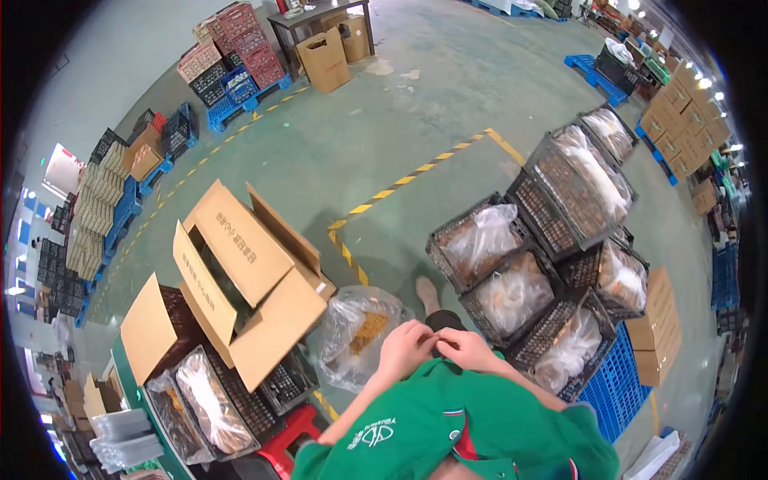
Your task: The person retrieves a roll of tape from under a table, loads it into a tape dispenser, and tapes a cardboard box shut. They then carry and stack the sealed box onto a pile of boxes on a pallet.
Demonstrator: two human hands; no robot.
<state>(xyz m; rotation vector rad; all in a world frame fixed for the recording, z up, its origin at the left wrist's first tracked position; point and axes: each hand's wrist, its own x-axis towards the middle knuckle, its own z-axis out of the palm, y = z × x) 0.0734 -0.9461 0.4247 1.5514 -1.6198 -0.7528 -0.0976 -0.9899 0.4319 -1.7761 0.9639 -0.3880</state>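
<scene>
My left hand [406, 349] and my right hand [466, 349] meet in front of the green shirt, fingers curled and fingertips close together. Whatever they hold, if anything, is too small to make out. Just left of my left hand, a clear plastic bag [332, 340] with yellow-brown pieces [369, 330] inside stands open. Right of my right hand are black crates holding clear plastic bags, the nearest bag [512, 296] being up and to the right. A shoe [428, 294] shows beyond my hands.
Open cardboard boxes [240, 240] stand at the left, above black crates [284, 384] and a red stool [292, 436]. Stacked crates and a blue pallet [616, 392] are at the right. Yellow-black tape [424, 170] marks the floor ahead.
</scene>
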